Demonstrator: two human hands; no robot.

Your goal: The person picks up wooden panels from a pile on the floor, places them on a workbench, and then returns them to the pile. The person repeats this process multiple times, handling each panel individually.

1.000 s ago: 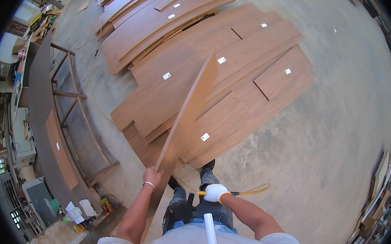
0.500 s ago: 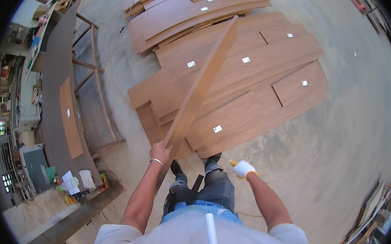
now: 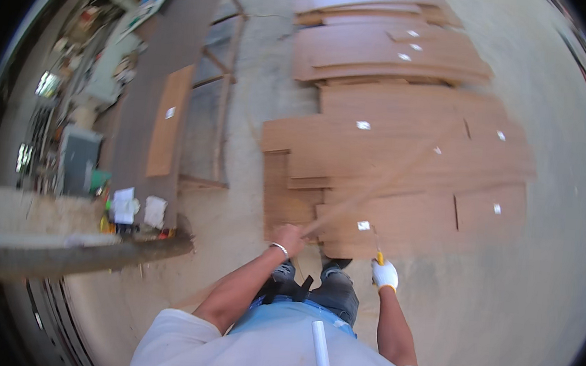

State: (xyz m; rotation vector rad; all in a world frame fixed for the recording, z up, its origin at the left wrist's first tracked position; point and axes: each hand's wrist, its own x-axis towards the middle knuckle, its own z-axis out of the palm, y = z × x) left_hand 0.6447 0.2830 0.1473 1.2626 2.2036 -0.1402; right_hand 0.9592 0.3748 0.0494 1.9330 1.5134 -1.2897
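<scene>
Above floor panels (image 3: 391, 156), left hand (image 3: 290, 238) gripping blurred board (image 3: 383, 180), concrete floor (image 3: 538, 299) rightward

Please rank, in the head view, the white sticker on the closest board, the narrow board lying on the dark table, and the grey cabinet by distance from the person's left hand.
From the left hand:
1. White sticker, just to its right.
2. Narrow board on the dark table, up and left.
3. Grey cabinet, far left.

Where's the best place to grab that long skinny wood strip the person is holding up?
Probably near its lower end, coming from the near side, where the left hand already grips it. The wood strip is long, thin and blurred, slanting up and away over the boards on the floor; a second grip further up might steady it. The gloved right hand holds a small yellow-handled tool.
</scene>
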